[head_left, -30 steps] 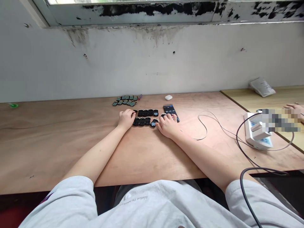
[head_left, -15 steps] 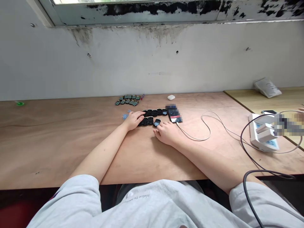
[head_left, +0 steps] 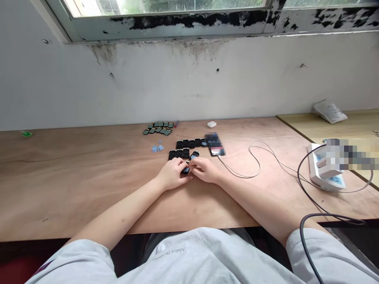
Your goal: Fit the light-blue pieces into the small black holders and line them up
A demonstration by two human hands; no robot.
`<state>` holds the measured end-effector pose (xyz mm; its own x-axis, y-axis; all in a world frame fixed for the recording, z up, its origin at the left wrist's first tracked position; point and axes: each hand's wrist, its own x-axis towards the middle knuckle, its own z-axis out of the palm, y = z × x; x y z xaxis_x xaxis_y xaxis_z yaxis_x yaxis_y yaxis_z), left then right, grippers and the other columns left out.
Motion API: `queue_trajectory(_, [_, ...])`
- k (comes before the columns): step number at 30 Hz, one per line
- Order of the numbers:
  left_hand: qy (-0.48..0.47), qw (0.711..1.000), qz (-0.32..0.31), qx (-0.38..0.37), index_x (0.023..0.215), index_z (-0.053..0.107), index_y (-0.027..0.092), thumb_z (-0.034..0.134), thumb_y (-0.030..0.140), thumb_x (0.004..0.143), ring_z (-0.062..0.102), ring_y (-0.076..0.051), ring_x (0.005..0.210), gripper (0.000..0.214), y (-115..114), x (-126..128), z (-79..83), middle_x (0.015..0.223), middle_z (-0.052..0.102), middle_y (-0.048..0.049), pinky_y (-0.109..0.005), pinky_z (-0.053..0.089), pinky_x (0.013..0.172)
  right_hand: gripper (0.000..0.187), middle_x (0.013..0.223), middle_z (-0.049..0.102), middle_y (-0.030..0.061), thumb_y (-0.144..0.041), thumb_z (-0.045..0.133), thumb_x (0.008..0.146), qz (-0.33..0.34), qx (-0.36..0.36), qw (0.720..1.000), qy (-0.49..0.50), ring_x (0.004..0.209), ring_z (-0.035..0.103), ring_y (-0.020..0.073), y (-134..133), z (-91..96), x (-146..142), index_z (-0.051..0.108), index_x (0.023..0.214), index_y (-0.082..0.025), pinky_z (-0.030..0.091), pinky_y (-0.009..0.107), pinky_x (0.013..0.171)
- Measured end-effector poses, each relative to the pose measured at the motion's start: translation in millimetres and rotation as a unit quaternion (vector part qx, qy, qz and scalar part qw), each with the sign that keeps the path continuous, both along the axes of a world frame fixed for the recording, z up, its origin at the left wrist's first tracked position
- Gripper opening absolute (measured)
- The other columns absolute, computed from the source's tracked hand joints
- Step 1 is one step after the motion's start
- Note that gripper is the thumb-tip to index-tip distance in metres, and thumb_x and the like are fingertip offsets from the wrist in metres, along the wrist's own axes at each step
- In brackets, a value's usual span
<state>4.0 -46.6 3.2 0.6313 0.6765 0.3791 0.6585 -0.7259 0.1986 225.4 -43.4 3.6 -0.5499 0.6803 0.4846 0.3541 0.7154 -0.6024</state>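
Moved since earlier: both hands have been drawn back from the rows of parts toward the near edge of the table (head_left: 89,189) and brought together (half a second ago they lay apart, one on the rows and one flat beside the phone).
Left hand (head_left: 172,176): curled, with thumb and fingertips closed on the small black piece (head_left: 185,170).
Right hand (head_left: 206,170): also curled, its fingertips pinched on the same piece from the other side.
Whereabouts: the small black piece is held between the two hands, just in front of the lower row; whether it rests on the wood cannot be told.
Lower row (head_left: 179,153): black parts laid side by side, left untouched now, with one blue-faced part (head_left: 194,155) at its right end.
Upper row (head_left: 191,143): more black parts, just behind the lower row and reaching to the phone (head_left: 215,144) (blurred).
Blue bits (head_left: 157,148): uncovered to the left of the rows.
Green chips (head_left: 159,128): grouped farther back, unchanged in place.
White cable (head_left: 255,162): run from the phone in a loop toward the power strip (head_left: 325,170) at the right.
Earbud case (head_left: 211,124): set near the wall, well apart from the hands.
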Motion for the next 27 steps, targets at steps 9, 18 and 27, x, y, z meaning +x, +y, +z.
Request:
queue_trajectory(9, [-0.191,0.981,0.031,-0.023,0.095,0.068,0.023,0.060,0.034,0.095,0.068,-0.023,0.106,0.014,24.4,-16.4,-4.5,0.113,0.069,-0.0090,-0.040,0.058,0.094,0.014,0.088,0.065,0.0042,-0.012,0.050,0.089,-0.025,0.044,0.998,0.033,0.080,0.060,0.0174,7.4,-0.8,6.8,0.060,0.087,-0.022,0.050,0.029,0.075])
queue_trajectory(18, [-0.568,0.746,0.300,-0.176,0.120,0.064,0.012,0.060,0.032,0.097,0.074,-0.015,0.067,0.030,94.4,-71.0,-15.5,0.089,0.072,-0.0085,-0.028,0.059,0.065,0.014,0.089,0.065,0.0051,-0.011,0.050,0.088,-0.023,0.046,0.999,0.008,0.077,0.060,0.0170,6.9,-0.9,6.5,0.059,0.086,-0.022,0.050,0.028,0.072])
queue_trajectory(27, [-0.157,0.961,0.227,0.033,0.088,0.071,0.020,0.057,0.031,0.091,0.068,-0.025,0.091,0.018,71.5,-72.6,-11.2,0.097,0.070,-0.0106,-0.039,0.057,0.083,0.014,0.088,0.065,0.0048,-0.012,0.050,0.090,-0.027,0.056,0.998,-0.017,0.077,0.060,0.0170,6.5,1.1,6.8,0.059,0.086,-0.022,0.051,0.028,0.072])
